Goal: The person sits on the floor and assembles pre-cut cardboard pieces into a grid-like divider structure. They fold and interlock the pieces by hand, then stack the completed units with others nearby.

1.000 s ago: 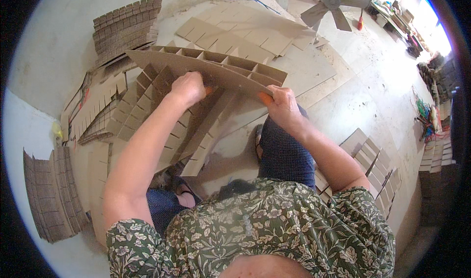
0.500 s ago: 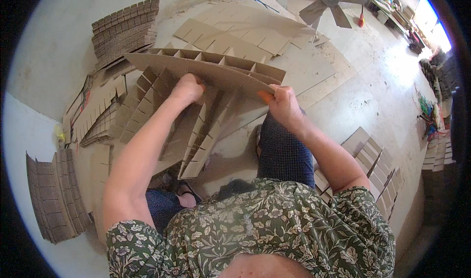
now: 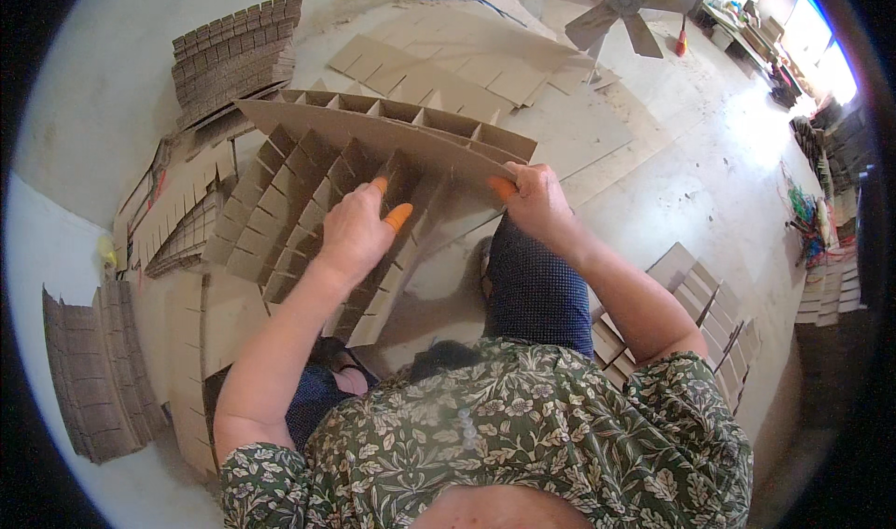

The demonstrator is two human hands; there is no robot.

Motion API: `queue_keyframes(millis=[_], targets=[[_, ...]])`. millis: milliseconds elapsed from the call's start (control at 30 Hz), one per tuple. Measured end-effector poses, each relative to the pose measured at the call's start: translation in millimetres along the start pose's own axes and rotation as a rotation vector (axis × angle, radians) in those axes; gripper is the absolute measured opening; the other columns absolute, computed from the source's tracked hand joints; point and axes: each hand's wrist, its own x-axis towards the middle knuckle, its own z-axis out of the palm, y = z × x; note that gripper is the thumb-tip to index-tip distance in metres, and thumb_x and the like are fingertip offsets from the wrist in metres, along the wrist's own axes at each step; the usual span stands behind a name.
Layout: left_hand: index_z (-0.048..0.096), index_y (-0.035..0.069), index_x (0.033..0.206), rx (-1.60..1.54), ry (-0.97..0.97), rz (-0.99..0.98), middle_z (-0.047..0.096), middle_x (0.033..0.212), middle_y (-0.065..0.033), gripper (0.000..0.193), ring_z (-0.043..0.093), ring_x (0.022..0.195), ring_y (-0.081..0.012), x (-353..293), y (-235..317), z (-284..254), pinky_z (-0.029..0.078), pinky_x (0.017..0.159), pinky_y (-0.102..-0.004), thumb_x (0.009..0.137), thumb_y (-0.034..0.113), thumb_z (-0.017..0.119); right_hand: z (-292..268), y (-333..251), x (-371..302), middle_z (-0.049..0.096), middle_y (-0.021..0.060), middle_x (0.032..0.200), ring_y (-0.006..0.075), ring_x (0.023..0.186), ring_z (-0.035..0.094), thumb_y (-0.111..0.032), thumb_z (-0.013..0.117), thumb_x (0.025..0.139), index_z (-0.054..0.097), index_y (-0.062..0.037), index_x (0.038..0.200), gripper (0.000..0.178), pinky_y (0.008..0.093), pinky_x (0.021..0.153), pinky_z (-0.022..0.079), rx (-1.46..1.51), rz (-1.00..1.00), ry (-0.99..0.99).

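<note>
Left hand (image 3: 353, 235) dropped lower onto cardboard divider grid (image 3: 308, 193), fingers loose, right hand (image 3: 537, 202) pinching its edge

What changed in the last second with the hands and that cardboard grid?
The left hand slid down from the long top strip onto the hanging cross strips, its orange-capped fingers now spread among them. The right hand kept its grip on the long strip's right end, and the cardboard divider grid stayed raised.

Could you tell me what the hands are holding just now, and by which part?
Cardboard divider grid: the right hand grips its long top strip's right end; the left hand presses on the hanging slotted strips.
</note>
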Motion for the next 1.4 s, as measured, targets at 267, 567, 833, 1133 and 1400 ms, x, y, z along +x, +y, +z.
queue_keyframes(millis=[267,567,833,1133,1400], targets=[[0.065,0.003,0.090,0.110,-0.098,0.103,0.065,0.085,-0.0191,0.020,0.063,0.079,-0.0376,-12,32,18,0.051,0.067,-0.0468,0.085,0.022,0.062,-1,-1,-3,0.061,0.0227,0.072,0.0430,0.070,0.060,-0.021,0.063,0.083,0.061,-0.0026,0.075,0.020,0.0484,0.061,0.049,-0.131,0.035,0.011],[0.066,0.002,0.081,0.065,-0.026,0.036,0.065,0.076,-0.0211,0.020,0.063,0.074,-0.0397,-4,25,27,0.050,0.068,-0.0479,0.085,0.021,0.060,3,20,-3,0.061,0.0213,0.070,0.0435,0.069,0.060,-0.023,0.061,0.084,0.057,-0.0046,0.072,0.022,0.0497,0.060,0.049,-0.205,0.057,0.031],[0.068,0.004,0.086,0.056,-0.031,0.064,0.065,0.077,-0.0210,0.018,0.063,0.074,-0.0387,-8,16,25,0.050,0.067,-0.0472,0.085,0.020,0.060,0,26,0,0.061,0.0219,0.070,0.0433,0.068,0.060,-0.022,0.061,0.084,0.060,-0.0042,0.075,0.019,0.0495,0.060,0.049,-0.195,0.005,-0.034],[0.067,0.004,0.090,-0.079,0.092,0.194,0.065,0.081,-0.0171,0.021,0.063,0.071,-0.0352,-23,22,6,0.050,0.064,-0.0433,0.083,0.024,0.066,-16,-3,3,0.063,0.0190,0.075,0.0398,0.072,0.062,-0.024,0.065,0.081,0.064,-0.0067,0.092,0.021,0.0477,0.063,0.050,-0.267,-0.021,-0.111],[0.065,0.007,0.095,0.016,0.397,0.065,0.061,0.081,-0.0103,0.020,0.061,0.071,-0.0278,-9,-33,-35,0.048,0.061,-0.0379,0.083,0.022,0.069,-14,-25,33,0.064,0.0182,0.078,0.0377,0.073,0.064,-0.015,0.055,0.084,0.044,-0.0125,0.134,0.051,0.0459,0.063,0.051,-0.297,-0.301,-0.264]])
